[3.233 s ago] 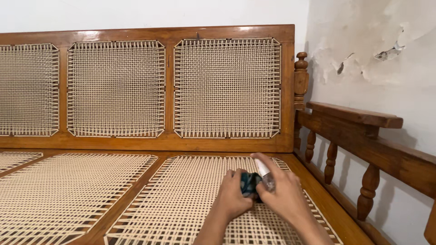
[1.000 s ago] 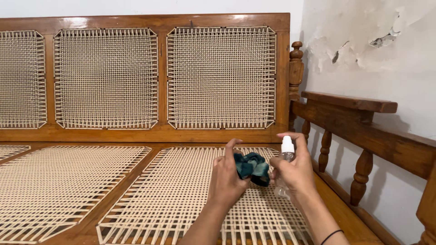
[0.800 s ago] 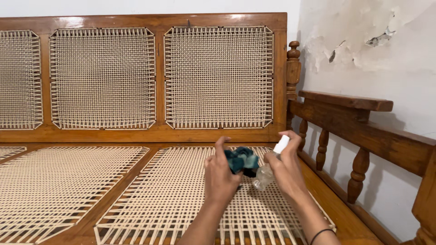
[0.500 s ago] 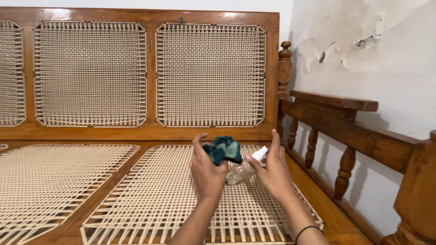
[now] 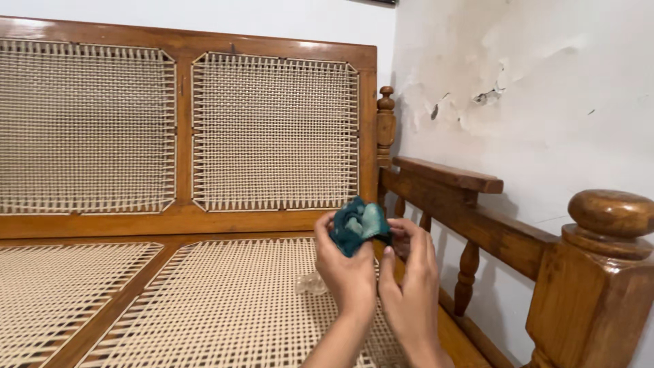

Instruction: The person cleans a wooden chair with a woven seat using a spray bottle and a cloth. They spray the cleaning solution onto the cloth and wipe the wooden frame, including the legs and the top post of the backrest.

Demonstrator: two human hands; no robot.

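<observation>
a long wooden bench (image 5: 184,221) with a woven cane seat and cane back panels is standing against a white wall, its right end meeting a side wall with peeling, cracked paint (image 5: 518,88). a turned wooden armrest (image 5: 449,176) on spindles is bounding the seat on the right, ending in a rounded corner post (image 5: 608,225) near the camera; the seat is running open toward the left. the left hand (image 5: 349,269) is holding a crumpled dark teal cloth (image 5: 357,223) raised above the right end of the seat, its fingers clenched around the lower part of the cloth. the right hand (image 5: 412,272) is sitting just beside it, fingers curled at the cloth's right edge; whether they are gripping it cannot be told. a small clear plastic spray bottle (image 5: 312,283) is lying on the cane seat, just left of the left wrist. half a second earlier the right hand was holding this bottle beside the cloth; it is now released onto the seat, and the view has swung rightward.
</observation>
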